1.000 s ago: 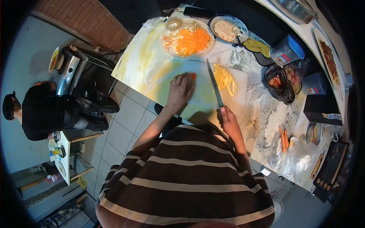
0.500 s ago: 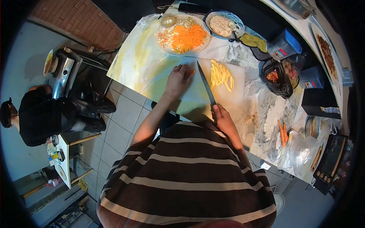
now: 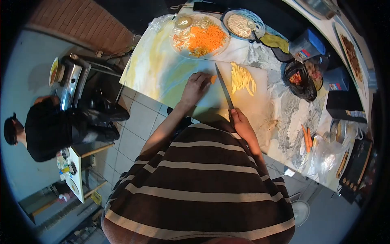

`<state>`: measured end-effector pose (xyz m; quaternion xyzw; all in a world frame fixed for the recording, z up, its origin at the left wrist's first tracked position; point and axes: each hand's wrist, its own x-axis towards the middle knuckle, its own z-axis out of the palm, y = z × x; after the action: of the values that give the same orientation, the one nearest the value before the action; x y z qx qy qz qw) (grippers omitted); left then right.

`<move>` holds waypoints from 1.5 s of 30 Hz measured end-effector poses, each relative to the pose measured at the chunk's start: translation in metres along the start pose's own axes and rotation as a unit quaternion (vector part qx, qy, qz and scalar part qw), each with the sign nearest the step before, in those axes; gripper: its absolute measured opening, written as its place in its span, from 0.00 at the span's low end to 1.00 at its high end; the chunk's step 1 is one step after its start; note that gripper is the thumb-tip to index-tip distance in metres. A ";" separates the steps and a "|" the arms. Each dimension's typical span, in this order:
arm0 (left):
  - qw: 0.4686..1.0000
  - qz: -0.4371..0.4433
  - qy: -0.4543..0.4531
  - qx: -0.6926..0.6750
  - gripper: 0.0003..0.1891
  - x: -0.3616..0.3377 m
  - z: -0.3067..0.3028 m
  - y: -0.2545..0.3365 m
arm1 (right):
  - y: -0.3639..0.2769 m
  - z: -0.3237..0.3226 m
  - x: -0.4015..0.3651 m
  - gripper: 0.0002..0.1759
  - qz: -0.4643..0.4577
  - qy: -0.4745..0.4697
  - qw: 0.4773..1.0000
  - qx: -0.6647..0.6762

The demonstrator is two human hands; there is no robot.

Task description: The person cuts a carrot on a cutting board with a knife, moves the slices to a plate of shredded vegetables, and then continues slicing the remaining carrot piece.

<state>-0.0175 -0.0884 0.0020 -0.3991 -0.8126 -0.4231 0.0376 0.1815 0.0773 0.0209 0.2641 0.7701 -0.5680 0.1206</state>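
My left hand [image 3: 196,89] rests on the cutting board with curled fingers, shut on a small orange carrot piece [image 3: 213,79] at its fingertips. In my right hand [image 3: 243,124] is the handle of a long kitchen knife [image 3: 224,87]. Its blade points away from me, a little to the right of the carrot piece and apart from it. Pale yellow cut strips [image 3: 242,79] lie in a pile on the cutting board [image 3: 261,87], right of the blade. Beyond my left hand, a large plate [image 3: 175,45] holds shredded orange carrot [image 3: 207,38] and other chopped vegetables.
A bowl of creamy mix [image 3: 239,25] with a spoon stands at the back. To the right are a black bag [image 3: 302,87], a blue-lidded container [image 3: 308,45], two whole carrots [image 3: 306,138] and a clear plastic bag [image 3: 325,156]. Another person [image 3: 48,128] is at the far left.
The whole view has shifted slightly. More of the carrot piece shows beside my left fingertips. The knife stays in my right hand, its blade still right of the carrot piece.
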 end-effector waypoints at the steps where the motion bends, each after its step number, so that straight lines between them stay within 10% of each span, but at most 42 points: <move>1: 1.000 0.000 -0.010 -0.014 0.14 0.003 0.001 -0.003 | -0.003 0.002 0.000 0.23 0.003 0.010 1.000 0.009; 45: 0.988 0.141 0.045 0.034 0.12 0.038 0.044 -0.006 | -0.035 0.017 -0.004 0.27 0.035 0.141 0.987 -0.073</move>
<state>-0.0348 -0.0354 -0.0150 -0.4892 -0.7594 -0.4031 0.1467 0.1636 0.0531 0.0455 0.3585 0.8094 -0.4625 0.0495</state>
